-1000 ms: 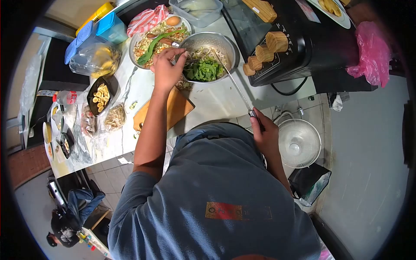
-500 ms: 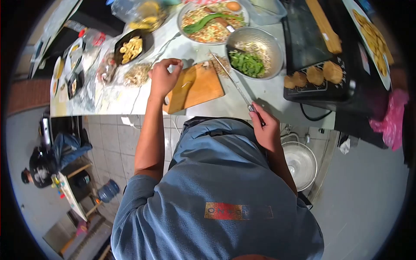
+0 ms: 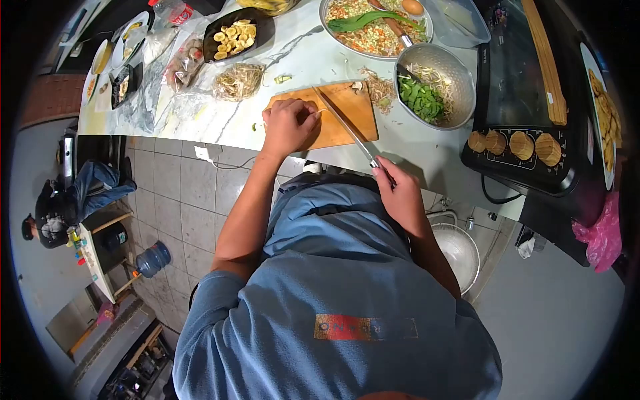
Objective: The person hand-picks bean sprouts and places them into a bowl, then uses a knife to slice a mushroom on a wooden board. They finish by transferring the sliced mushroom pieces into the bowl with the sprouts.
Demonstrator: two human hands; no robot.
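Note:
My right hand [image 3: 399, 190] is closed around the handle of a long kitchen knife [image 3: 344, 124], its blade reaching up and left over the wooden cutting board [image 3: 360, 110]. On the board, my left hand [image 3: 289, 125] has its fingers drawn together. A thin pale strand, which looks like a bean sprout [image 3: 320, 111], shows at its fingertips, close to the blade. Small scraps lie at the board's upper edge, and a heap of pale root trimmings [image 3: 379, 89] lies beside its right corner. A metal bowl [image 3: 467, 80] with leafy greens [image 3: 423, 100] and bean sprouts stands to the right.
A bag of sprouts [image 3: 238, 81], a black dish [image 3: 263, 35] of sliced pieces and a plastic bottle [image 3: 172, 12] are at left. Behind is a tray [image 3: 327, 30] of chopped vegetables with an egg. An electric griddle [image 3: 493, 157] stands right. A person [image 3: 57, 207] sits far left.
My left hand has come down from above the board's left edge onto it, fingers at the pale strand. The knife blade now lies over the board. The view has shifted.

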